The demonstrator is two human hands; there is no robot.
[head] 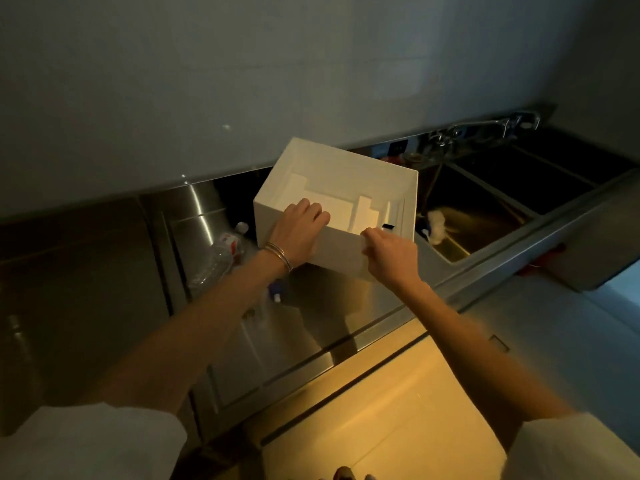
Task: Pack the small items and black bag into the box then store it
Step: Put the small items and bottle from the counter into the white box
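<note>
Hands on one white box (349,188) above a steel counter (346,306): my left hand (299,230) grips its near wall, fingers curled over the rim, while my right hand (391,254) pinches the same edge. One plastic bottle (221,258) lies beside it; two bangles (278,254) circle my left wrist.

Dim, softly blurred wide-angle view; warm yellow glow below, edges bowed.

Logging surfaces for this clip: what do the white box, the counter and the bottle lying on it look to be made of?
White box: likely matte paperboard; thin, crisp walls, no glare. Counter: stainless steel, brushed, by its streaked reflections. Bottle: clear thin plastic, see-through and crumpled-looking, with a red-and-white label.
</note>
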